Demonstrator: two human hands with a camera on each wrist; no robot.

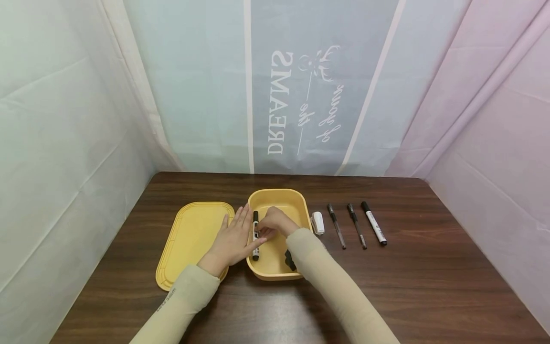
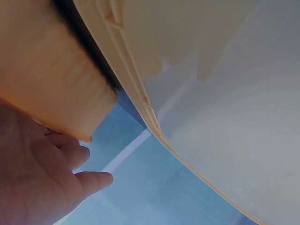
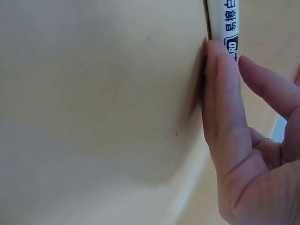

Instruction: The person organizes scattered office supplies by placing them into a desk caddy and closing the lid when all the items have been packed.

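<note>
The left hand (image 1: 232, 239) is laid flat with fingers straight, resting against the left wall of the yellow box (image 1: 301, 200) at lower centre of the head view; nothing is gripped by it. The right hand (image 1: 275, 223) is curled over the box interior, and a whiteboard marker (image 1: 256, 236) is pinched by its fingertips (image 3: 220, 93). The marker is laid lengthwise along the box's left inner wall, between the two hands. The yellow lid (image 1: 189, 241) is seen flat on the table (image 1: 429, 286), left of the box, partly covered by the left wrist. A dark item low in the box is mostly hidden by the right sleeve and cannot be identified. Right of the box, a small white object (image 1: 317, 222), two pens (image 1: 337, 225) (image 1: 356, 225) and another marker (image 1: 374, 229) are lined up.
</note>
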